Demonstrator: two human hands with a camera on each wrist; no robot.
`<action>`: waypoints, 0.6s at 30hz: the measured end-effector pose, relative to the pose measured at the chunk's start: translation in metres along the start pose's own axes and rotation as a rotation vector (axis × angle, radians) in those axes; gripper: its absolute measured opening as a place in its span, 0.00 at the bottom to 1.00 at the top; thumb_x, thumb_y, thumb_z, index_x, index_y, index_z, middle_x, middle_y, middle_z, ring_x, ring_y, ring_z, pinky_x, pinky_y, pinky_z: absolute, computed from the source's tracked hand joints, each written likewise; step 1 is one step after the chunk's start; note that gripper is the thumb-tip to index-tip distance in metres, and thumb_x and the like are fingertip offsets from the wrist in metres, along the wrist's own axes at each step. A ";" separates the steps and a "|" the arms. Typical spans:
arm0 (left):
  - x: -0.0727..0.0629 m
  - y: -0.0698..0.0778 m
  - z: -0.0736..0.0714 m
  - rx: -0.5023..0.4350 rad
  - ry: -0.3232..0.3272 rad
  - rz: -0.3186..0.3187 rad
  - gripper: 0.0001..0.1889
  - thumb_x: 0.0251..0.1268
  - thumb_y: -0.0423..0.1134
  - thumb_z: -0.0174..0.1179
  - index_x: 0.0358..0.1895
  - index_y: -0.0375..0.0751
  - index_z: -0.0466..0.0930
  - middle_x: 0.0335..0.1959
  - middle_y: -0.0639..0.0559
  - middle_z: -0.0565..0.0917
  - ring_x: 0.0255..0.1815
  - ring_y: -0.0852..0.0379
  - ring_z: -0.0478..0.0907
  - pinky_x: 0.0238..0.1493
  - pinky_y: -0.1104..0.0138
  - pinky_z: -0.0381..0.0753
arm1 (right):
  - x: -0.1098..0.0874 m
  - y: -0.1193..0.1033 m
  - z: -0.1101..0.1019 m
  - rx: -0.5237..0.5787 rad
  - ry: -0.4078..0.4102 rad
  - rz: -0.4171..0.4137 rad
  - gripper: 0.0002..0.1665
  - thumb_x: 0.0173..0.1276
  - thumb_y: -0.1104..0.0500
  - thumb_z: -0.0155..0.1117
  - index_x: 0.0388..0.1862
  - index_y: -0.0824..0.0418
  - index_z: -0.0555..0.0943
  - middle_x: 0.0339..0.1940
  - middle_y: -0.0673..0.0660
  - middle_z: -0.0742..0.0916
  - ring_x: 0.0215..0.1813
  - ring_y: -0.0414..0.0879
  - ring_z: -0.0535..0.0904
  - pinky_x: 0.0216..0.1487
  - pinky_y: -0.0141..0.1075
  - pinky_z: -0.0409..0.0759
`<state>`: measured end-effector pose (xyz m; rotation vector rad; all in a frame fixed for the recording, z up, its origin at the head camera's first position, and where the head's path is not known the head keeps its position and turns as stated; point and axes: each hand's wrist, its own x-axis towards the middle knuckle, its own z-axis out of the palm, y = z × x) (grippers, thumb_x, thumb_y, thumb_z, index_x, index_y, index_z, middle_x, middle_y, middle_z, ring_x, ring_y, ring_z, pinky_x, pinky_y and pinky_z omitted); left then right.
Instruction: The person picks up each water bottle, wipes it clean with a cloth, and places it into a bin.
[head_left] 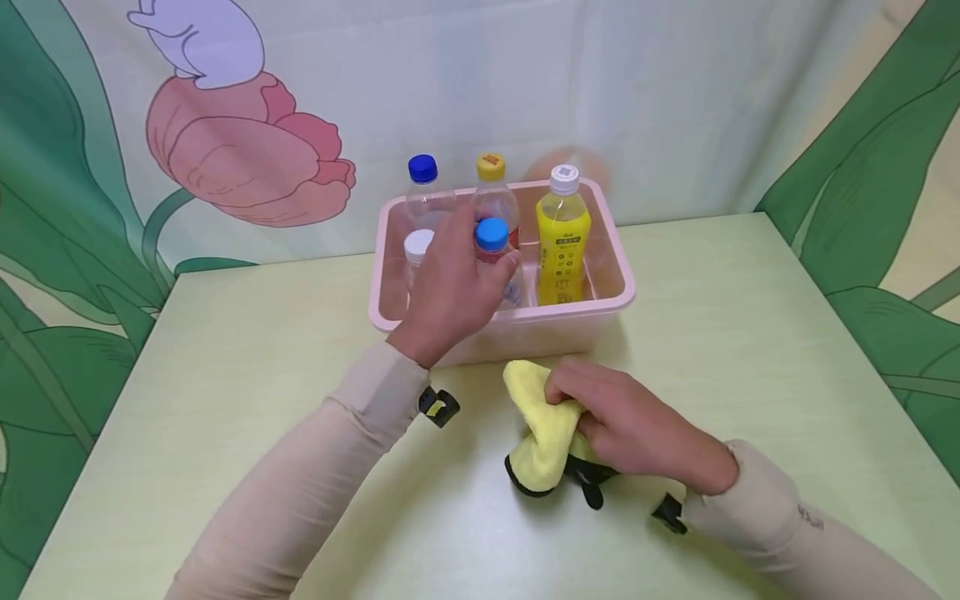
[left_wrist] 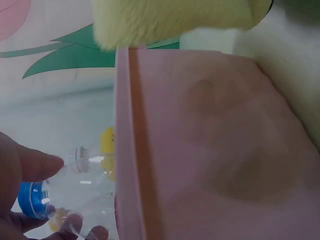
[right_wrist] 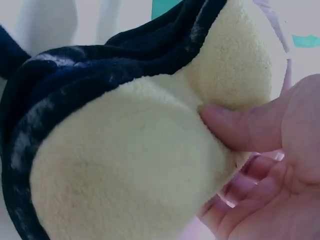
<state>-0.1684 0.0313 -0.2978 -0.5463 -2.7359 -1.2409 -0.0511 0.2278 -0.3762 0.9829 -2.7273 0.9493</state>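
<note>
My left hand (head_left: 453,287) reaches over the front of a pink plastic bin (head_left: 525,333) and grips a clear bottle with a light blue cap (head_left: 492,235) near its top. In the left wrist view, thumb and fingers lie around that clear bottle (left_wrist: 80,192), whose lower part the bin wall hides. My right hand (head_left: 637,421) pinches a bunched yellow cloth (head_left: 551,429) just in front of the bin. A dark edging runs round the fuzzy cloth (right_wrist: 120,160) in the right wrist view, the thumb pressed into its fold.
Other bottles stand in the bin: one with a dark blue cap (head_left: 423,169), one with a yellow cap (head_left: 491,167), a white-capped one (head_left: 418,246) partly behind my left hand, and a yellow-labelled one (head_left: 562,242). The pale table (head_left: 262,375) meets a printed curtain (head_left: 450,75).
</note>
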 end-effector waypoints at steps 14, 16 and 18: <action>0.000 0.006 0.004 0.156 0.116 0.106 0.27 0.74 0.42 0.63 0.69 0.37 0.65 0.64 0.41 0.71 0.66 0.48 0.70 0.67 0.60 0.82 | -0.010 0.002 0.047 -0.203 -0.537 0.142 0.47 0.71 0.31 0.62 0.84 0.41 0.61 0.88 0.55 0.58 0.89 0.63 0.47 0.83 0.67 0.54; -0.001 0.007 0.000 0.198 0.167 0.145 0.27 0.74 0.44 0.62 0.69 0.37 0.66 0.68 0.41 0.70 0.70 0.47 0.69 0.68 0.59 0.80 | -0.013 0.001 0.048 -0.198 -0.534 0.147 0.49 0.71 0.29 0.61 0.85 0.41 0.59 0.89 0.53 0.55 0.89 0.61 0.44 0.83 0.68 0.50; -0.001 0.008 -0.007 0.248 0.225 0.191 0.28 0.74 0.47 0.61 0.69 0.36 0.68 0.71 0.40 0.69 0.73 0.45 0.68 0.72 0.57 0.77 | -0.014 -0.001 0.044 -0.175 -0.533 0.146 0.50 0.71 0.28 0.59 0.86 0.41 0.57 0.89 0.51 0.55 0.90 0.60 0.43 0.83 0.69 0.48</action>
